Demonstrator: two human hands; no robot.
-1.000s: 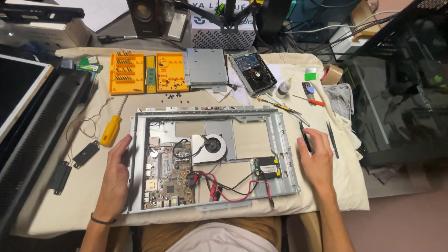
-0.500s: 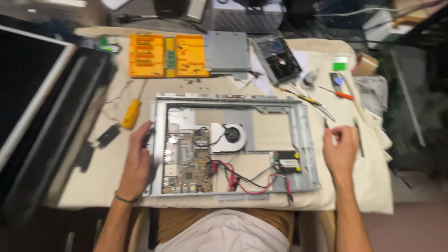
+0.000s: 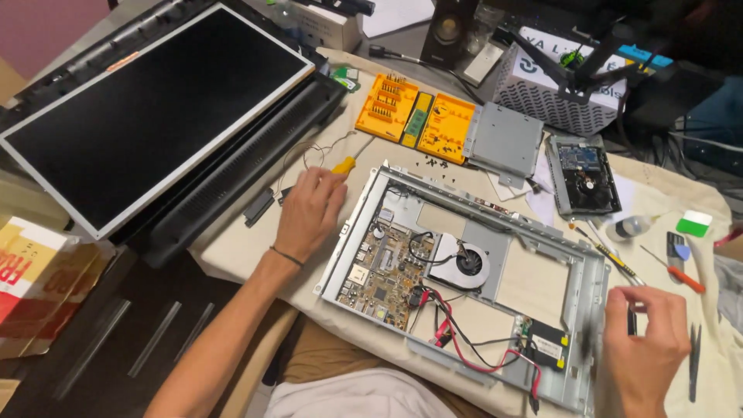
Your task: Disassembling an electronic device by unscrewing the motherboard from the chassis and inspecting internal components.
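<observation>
On the cloth-covered counter [image 3: 255, 248], an opened computer chassis [image 3: 464, 279] lies between two hands

Left hand [image 3: 309, 213] rests flat, fingers spread, just beside the chassis's left rim and near a yellow-handled screwdriver [image 3: 344, 164]; right hand [image 3: 646, 340] hovers at the right rim with fingers curled loosely inward, and whether it grips anything I cannot tell. This metal frame looks stiff, probably fairly heavy, with sharp folded edges; its motherboard [image 3: 379, 271], cooling fan [image 3: 464, 263] and red wires [image 3: 472, 348] seem fragile, so the bare outer rims are likely the safest hold. An orange screw tray [image 3: 418, 116] and hard drive [image 3: 584, 176] sit beyond
</observation>
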